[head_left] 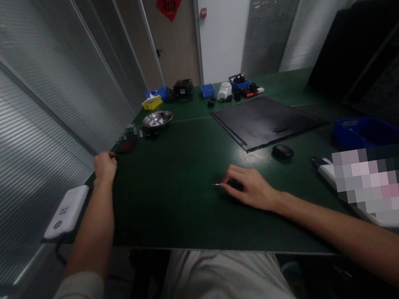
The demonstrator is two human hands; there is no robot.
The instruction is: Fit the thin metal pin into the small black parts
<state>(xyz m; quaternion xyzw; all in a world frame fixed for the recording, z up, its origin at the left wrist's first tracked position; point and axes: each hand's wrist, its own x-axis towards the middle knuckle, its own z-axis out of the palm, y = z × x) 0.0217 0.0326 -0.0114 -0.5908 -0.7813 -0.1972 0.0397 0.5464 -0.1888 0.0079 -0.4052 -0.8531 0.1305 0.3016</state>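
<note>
My right hand (247, 186) rests on the green tabletop, curled around a small screwdriver (235, 184) with a dark handle. Its thin metal shaft sticks out to the left, past my fingertips. Over at the table's left edge, my left hand (105, 166) is closed, fingers wrapped inward. A bit of something dark shows at its fingertips, but I cannot make out what it is. Just beyond that hand lies a dark reddish item (126, 146), partly blurred out. A black computer mouse (283, 151) sits to the right of my right hand.
A black flat panel (264, 120) lies right of centre. Farther back stand a metal bowl (158, 119) with small parts, a yellow tray (152, 103) and a blue basket (208, 91). At right is a blue bin (369, 131); at left, a white device (67, 212).
</note>
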